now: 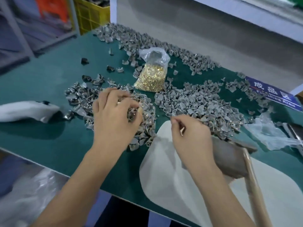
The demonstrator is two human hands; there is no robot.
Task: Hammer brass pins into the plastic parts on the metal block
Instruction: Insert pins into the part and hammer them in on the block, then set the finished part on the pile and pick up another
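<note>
My left hand [114, 115] rests on a heap of grey plastic parts [142, 122] with its fingers curled round a few of them. My right hand [190, 135] hovers over the white mat [162, 169] and pinches a brass pin [182, 131] between its fingers. Just right of that hand stands the grey metal block [232, 158]. A hammer with a wooden handle [255, 185] leans against the block. A clear bag of brass pins [151, 77] lies behind the heaps.
More grey plastic parts [196, 102] cover the green table [49, 89] to the back and right. A blue sign [275, 94] lies at the right, crumpled clear plastic [275, 136] beside it. A white wrapped bundle [27, 110] lies at the left.
</note>
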